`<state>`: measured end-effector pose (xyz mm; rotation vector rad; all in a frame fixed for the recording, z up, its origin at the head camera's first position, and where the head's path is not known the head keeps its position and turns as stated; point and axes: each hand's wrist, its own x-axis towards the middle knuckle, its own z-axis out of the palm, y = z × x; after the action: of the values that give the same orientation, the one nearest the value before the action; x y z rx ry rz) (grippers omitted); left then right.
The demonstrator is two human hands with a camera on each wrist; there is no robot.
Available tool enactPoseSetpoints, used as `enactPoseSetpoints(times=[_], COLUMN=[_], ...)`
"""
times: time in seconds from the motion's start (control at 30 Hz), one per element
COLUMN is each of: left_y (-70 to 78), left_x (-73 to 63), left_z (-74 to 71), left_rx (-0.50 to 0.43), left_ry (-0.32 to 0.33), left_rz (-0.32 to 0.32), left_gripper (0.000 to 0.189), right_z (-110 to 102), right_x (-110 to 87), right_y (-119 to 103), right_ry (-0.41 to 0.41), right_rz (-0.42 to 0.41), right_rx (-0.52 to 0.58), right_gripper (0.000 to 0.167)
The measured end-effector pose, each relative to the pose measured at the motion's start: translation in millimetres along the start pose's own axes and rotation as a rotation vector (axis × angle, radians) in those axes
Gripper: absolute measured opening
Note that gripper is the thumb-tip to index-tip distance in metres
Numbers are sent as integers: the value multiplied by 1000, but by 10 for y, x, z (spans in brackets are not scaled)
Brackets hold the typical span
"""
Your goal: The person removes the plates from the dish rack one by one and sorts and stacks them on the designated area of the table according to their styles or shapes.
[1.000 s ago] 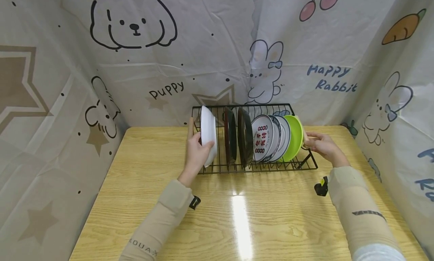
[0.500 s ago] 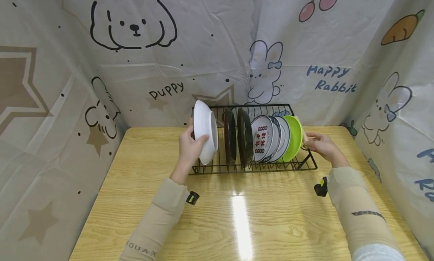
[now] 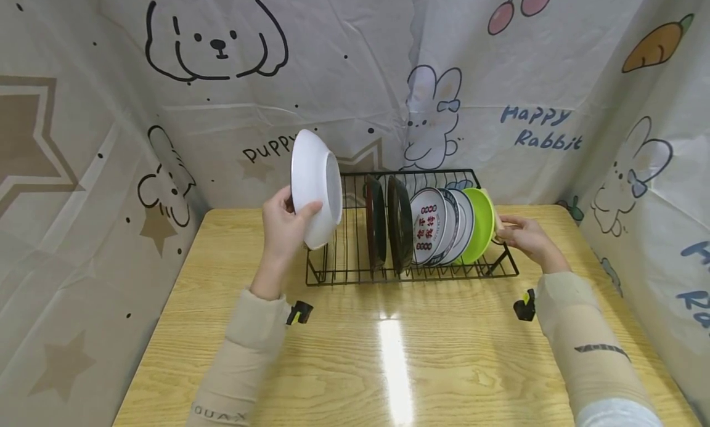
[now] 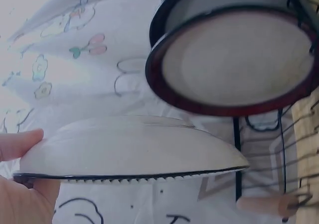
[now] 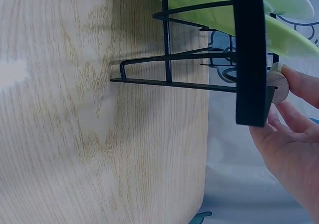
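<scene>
My left hand holds a white shallow bowl by its side, thumb on the outside and fingers behind the rim. The bowl stands on edge, raised at the left end of a black wire dish rack, its foot turned to the right. In the left wrist view the bowl has a thin dark rim, and two dark-rimmed dishes stand beyond it. My right hand grips the round wooden handle at the rack's right end, thumb on one side and fingers on the other.
Two dark dishes, several patterned white plates and a lime green dish stand upright in the rack. Another wooden handle is on the rack's left end. A printed cloth hangs behind the wooden table.
My left hand has lifted the white bowl out of the rack's left end, up and to the left, tilting it. The right hand has stayed on the handle.
</scene>
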<state>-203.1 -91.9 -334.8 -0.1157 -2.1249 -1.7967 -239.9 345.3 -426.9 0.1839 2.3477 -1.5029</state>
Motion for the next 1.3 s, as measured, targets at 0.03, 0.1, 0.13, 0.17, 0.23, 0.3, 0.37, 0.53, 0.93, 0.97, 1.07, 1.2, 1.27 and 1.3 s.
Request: enactPoseSetpoints(times=[0.03, 0.1, 0.13, 0.17, 0.23, 0.3, 0.37, 0.53, 0.93, 0.97, 1.07, 1.2, 1.27, 1.3], left_y=[4, -2, -8, -17, -37, -65, -102, -267, -1004, -1074, -1256, -1446, -1523, -1559], left_x=[13, 34, 42, 52, 67, 80, 95, 96, 68, 60, 44, 36, 40, 46], left_z=[-23, -67, -88, -109, -149, -186, -221, -301, -554, -582, -667, -777, -826, -850], left_rx=[4, 17, 23, 31, 46, 61, 85, 190, 703, 736, 813, 893, 927, 940], left_ry=[2, 14, 19, 26, 39, 43, 47, 89, 155, 145, 111, 53, 25, 13], left_rz=[3, 11, 15, 21, 38, 53, 71, 152, 342, 350, 364, 346, 343, 346], left_gripper=[37, 36, 36, 35, 36, 37, 37, 31, 18, 17, 17, 18, 19, 21], right_z=[-2, -2, -1, 0, 4, 11, 11, 4, -7, -5, 8, 17, 17, 16], right_x=[0, -4, -5, -4, -1, 1, 5, 11, 36, 37, 29, 15, 10, 10], right_y=[0, -3, -4, -3, -2, -4, 0, 15, 22, 19, 7, 3, 13, 19], right_ry=[1, 3, 2, 1, -3, -7, -10, -3, 5, 4, 1, 6, 9, 11], right_rz=[-1, -2, -2, -3, -3, -4, -5, -6, -20, -20, -20, -15, -14, -13], right_rx=[-4, -4, -8, -12, -17, -18, -14, -20, -33, -36, -41, -44, -46, -41], right_gripper=[60, 60, 60, 59, 59, 59, 59, 59, 58, 58, 58, 57, 57, 57])
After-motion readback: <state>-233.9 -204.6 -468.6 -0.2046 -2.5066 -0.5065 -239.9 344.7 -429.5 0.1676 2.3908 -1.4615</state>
